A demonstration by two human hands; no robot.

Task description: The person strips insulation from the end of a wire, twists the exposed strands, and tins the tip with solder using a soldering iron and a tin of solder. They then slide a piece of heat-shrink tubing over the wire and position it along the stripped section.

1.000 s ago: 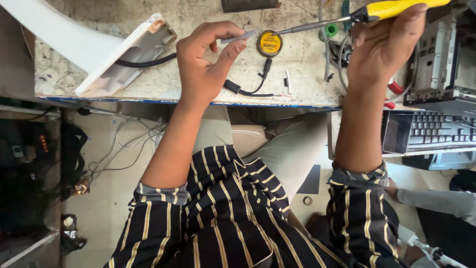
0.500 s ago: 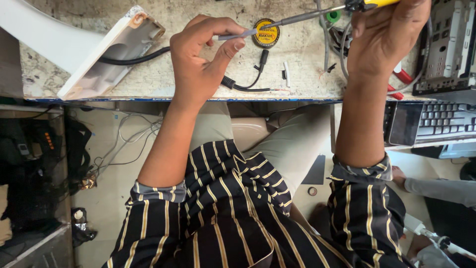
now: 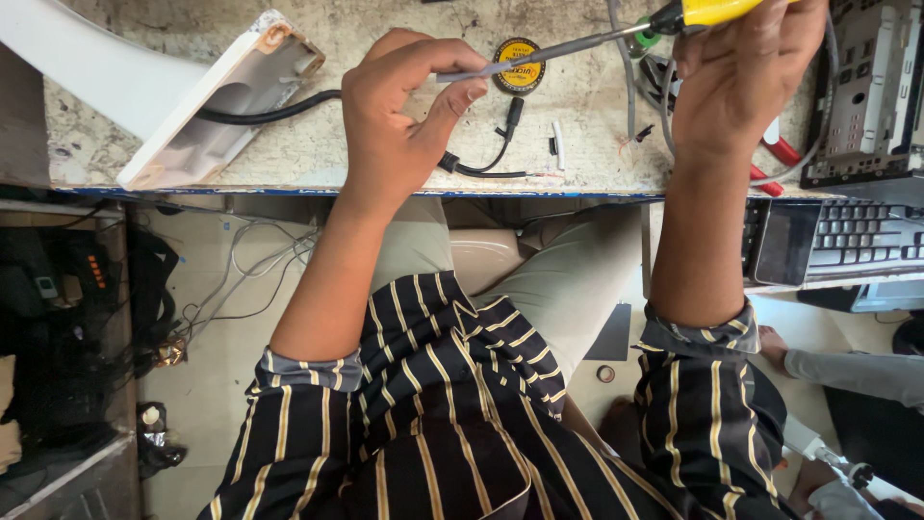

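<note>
Two bare hands are being shown from the single head view, raised over the edge of a stone-topped workbench (image 3: 289, 164). A yellow-handled tool (image 3: 712, 12) with a long metal shaft is being gripped by the right hand (image 3: 741, 87), whose fingers are curled tight around the handle near the frame's top. The shaft's tip is being pinched between thumb and forefinger of the left hand (image 3: 399, 116); the remaining fingers are folded loosely beneath. Whether a small part is also being held at that pinch cannot be told.

Judged from this pose, the tip is being steadied or loaded, so the step in hand is preparation rather than application; a fine, steady release at the tip would be called for next.

Both forearms are being extended forward from striped sleeves, wrists slightly bent. Just beyond the left fingers a round yellow-and-black tin (image 3: 520, 65) is lying on the bench, with a black cable (image 3: 481, 169) near it. A white plastic housing (image 3: 217, 106) is resting well apart to the left, and a keyboard (image 3: 857, 241) to the right.
</note>
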